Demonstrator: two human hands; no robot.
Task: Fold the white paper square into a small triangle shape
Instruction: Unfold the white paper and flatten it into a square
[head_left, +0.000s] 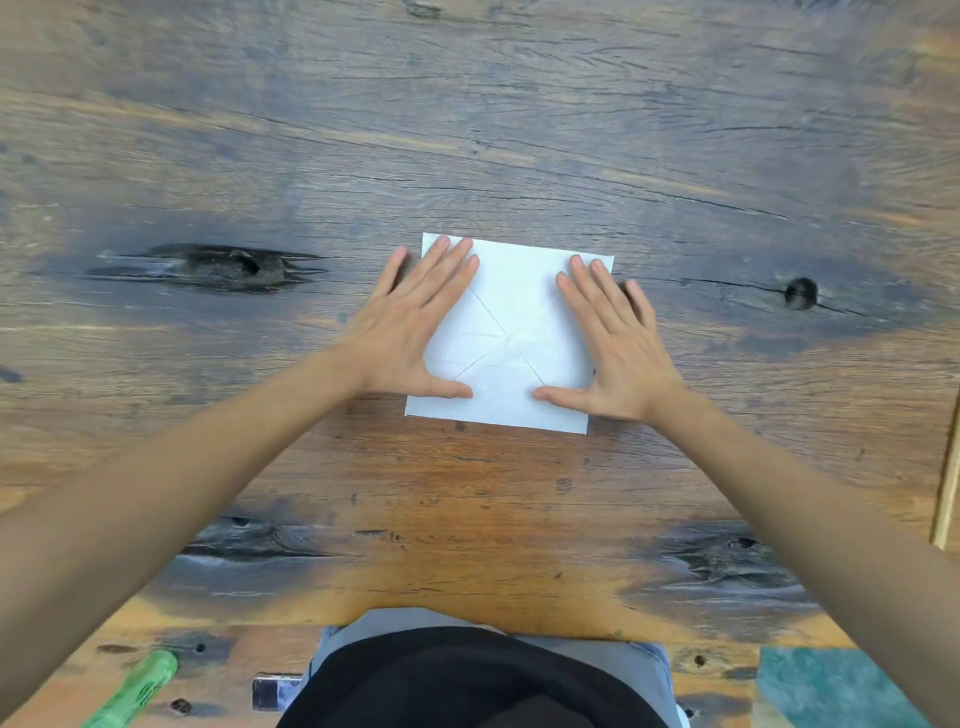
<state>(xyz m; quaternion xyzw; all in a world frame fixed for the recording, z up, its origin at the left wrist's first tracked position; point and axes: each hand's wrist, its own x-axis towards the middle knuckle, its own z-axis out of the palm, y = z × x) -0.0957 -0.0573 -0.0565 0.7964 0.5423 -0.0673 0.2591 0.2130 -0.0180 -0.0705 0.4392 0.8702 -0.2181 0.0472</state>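
Observation:
A white paper square (511, 312) lies flat and unfolded on the wooden table (467, 130), with diagonal and straight crease lines crossing at its middle. My left hand (410, 332) rests palm down on the paper's left side, fingers spread, its thumb pointing inward along the lower part. On the right side my right hand (615, 345) lies flat in the same way, thumb pointing toward the left thumb. Both hands press on the sheet and grip nothing. The paper's left and right edges are partly hidden under the hands.
A green marker (137, 691) lies at the near left table edge, next to a small dark object (272, 691). A teal patch (826, 686) sits at the near right corner. Dark knots and cracks mark the wood (208, 265). My lap (478, 680) is at the bottom.

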